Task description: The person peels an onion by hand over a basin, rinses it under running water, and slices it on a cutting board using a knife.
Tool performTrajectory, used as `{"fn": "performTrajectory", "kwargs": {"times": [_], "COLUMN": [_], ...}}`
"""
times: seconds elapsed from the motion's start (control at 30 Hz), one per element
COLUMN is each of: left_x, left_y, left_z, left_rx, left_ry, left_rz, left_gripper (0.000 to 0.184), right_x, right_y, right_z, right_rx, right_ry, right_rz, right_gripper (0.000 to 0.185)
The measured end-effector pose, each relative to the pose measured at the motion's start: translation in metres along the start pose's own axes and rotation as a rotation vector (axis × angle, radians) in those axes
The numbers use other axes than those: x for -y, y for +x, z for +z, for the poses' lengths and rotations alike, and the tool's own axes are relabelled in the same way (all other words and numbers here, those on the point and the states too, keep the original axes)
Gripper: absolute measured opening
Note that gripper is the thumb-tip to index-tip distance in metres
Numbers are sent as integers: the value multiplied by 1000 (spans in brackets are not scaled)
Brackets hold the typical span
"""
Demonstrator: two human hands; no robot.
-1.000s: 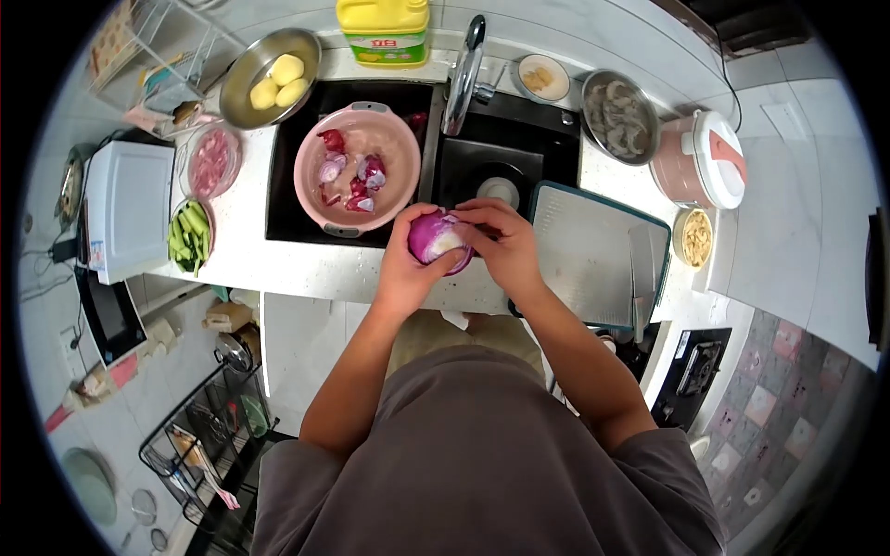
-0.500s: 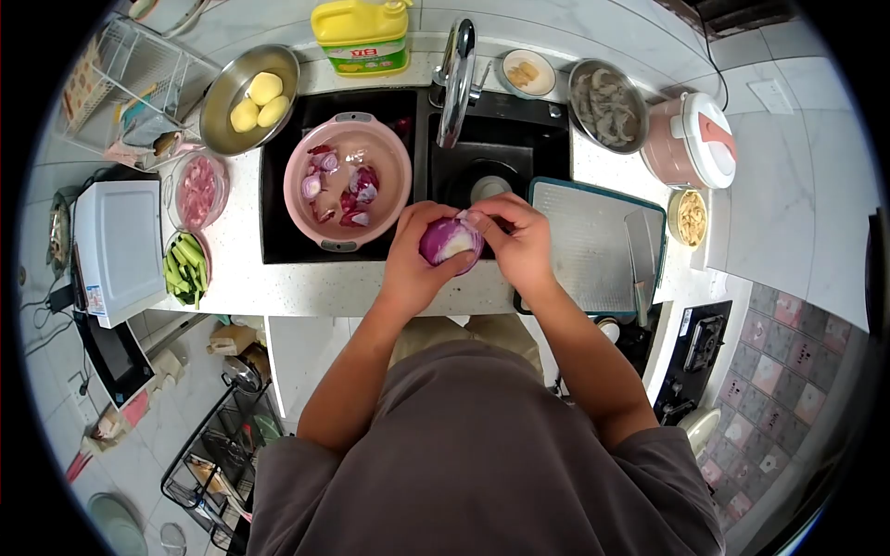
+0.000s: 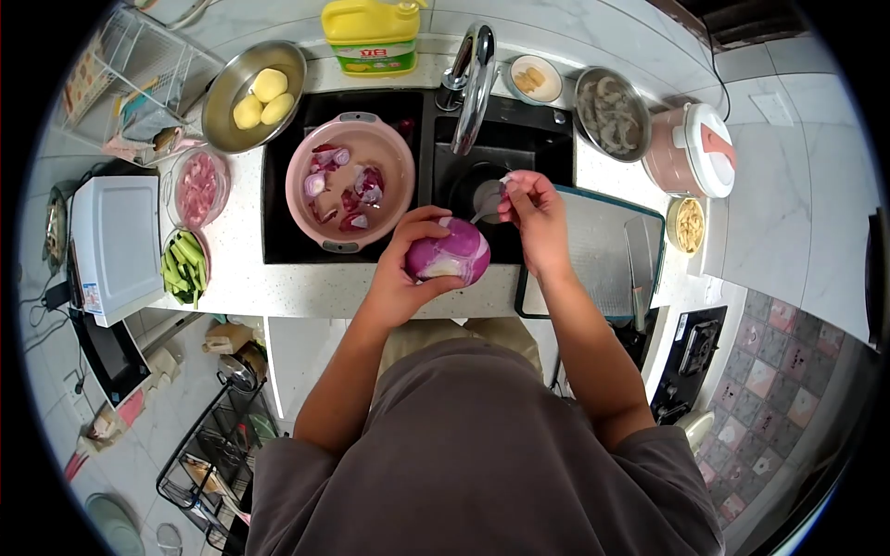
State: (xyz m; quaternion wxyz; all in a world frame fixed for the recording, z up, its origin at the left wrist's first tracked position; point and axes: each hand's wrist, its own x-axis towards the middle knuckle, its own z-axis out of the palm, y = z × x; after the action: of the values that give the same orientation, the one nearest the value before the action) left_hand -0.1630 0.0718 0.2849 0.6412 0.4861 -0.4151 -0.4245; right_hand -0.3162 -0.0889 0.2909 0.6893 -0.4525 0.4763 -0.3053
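Note:
A purple onion (image 3: 451,252) with a pale patch is gripped in my left hand (image 3: 400,269), above the front edge of the sink. My right hand (image 3: 538,222) is apart from the onion, to its right, pinching a thin strip of onion skin (image 3: 486,208) that hangs toward the onion. To the left, a pink basin (image 3: 404,176) stands in the left sink bowl with purple peels and onion pieces (image 3: 368,184) in it. The right sink bowl (image 3: 454,139) lies just beyond my hands.
A chrome faucet (image 3: 476,83) rises behind the sink. Right of it lie a cutting board (image 3: 584,250) and a cleaver (image 3: 640,264). Around the counter stand a bowl of potatoes (image 3: 271,85), a bowl of shrimp (image 3: 612,116), a yellow jug (image 3: 371,37) and a rice cooker (image 3: 688,148).
My right hand has pulled away from the onion, up and to the right, with a strip of skin. My left hand, with the onion, has shifted slightly left and down.

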Motion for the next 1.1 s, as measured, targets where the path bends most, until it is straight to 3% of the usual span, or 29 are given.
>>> {"fn": "performTrajectory", "kwargs": {"times": [0.13,0.17,0.27,0.37,0.53,0.6,0.67,0.73,0.8,0.83,0.87,0.97,1.1], "left_x": [4,1,-6,-3,-12,-14,-24,-23,-16,-15,-12,-6,-8], "left_y": [-2,-4,-4,-7,-23,-29,-34,-38,-44,-44,-45,-44,-40], "left_z": [-2,-3,-10,-17,-44,-52,-59,-64,-63,-62,-60,-53,-47], "left_rx": [-74,-126,-170,-194,-165,-157,-218,-249,-334,-330,-333,-352,-372], "left_ry": [-129,-174,-202,-237,-123,-179,-217,-192,-439,-515,-518,-755,-758], "left_rz": [20,-54,-174,-116,35,66,46,80,27,34,36,-2,-57], "left_gripper": [73,76,82,83,86,87,87,79,67,51,51,34,36], "right_x": [-3,-2,11,14,-11,-18,-17,1,30,35,39,41,39], "right_y": [11,9,-8,-26,-10,5,9,9,-4,-12,-23,-50,-54], "right_z": [-5,-3,8,31,62,82,89,97,96,92,93,98,91], "right_rx": [8,11,388,438,411,664,631,598,760,834,836,643,541], "right_ry": [-176,-177,-228,-41,-154,-554,-705,-862,-391,-369,-373,-592,-577], "right_rz": [-49,-49,-153,-11,75,-439,-487,-542,-265,-314,-313,-541,-389], "right_gripper": [16,16,21,18,26,33,35,38,41,47,47,58,51]}}
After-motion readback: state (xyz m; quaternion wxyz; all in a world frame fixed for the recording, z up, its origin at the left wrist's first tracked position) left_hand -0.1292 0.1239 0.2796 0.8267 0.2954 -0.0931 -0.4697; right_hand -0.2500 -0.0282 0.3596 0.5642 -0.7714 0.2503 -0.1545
